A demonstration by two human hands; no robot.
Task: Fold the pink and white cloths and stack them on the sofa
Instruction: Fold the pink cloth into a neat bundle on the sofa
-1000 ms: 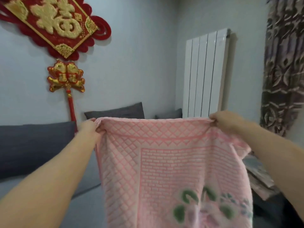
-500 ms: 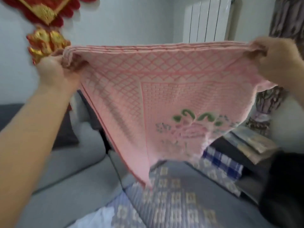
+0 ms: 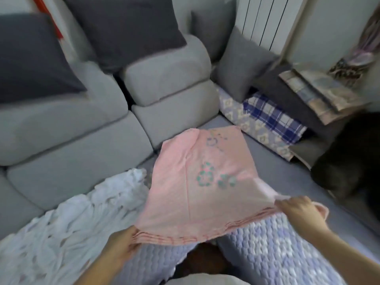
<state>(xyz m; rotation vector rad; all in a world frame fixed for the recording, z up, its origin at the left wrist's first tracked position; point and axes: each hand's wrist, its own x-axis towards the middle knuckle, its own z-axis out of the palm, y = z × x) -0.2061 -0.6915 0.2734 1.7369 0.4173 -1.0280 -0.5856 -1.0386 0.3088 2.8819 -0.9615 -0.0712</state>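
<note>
Two hands are on the job here, one at each near corner of a pink woven cloth with a green and blue flower print (image 3: 197, 182), which sits in the middle of the frame. Left hand (image 3: 121, 246), low and a bit left of centre, has its fingers curled under the layered hem and pinches that corner. Right hand (image 3: 299, 210), lower right, pinches the other near corner, with a bit of pink edge bunched up past its knuckles. Near edge of the cloth is lifted between the hands, and the far end droops down toward the grey-blue seat of the sofa (image 3: 273, 167); can't tell for sure whether that far end is actually touching the seat. The hem shows several layers stacked together, so it looks folded over already. Just left of the pink one, in the lower left of the frame, is a crumpled white cloth with a lacy open weave (image 3: 67, 229), lying loose in a heap and partly tucked under the pink cloth's left edge. Across the bottom there's a lilac quilted cover (image 3: 271, 251) under the near edge. Light grey back cushions (image 3: 78, 128) fill the left and top centre, with dark grey pillows (image 3: 127, 23) leaning above them. Over on the right there's a blue and white plaid fabric (image 3: 273, 118) lying flat below a grey pillow, and a white radiator (image 3: 263, 19) at the top right.
</note>
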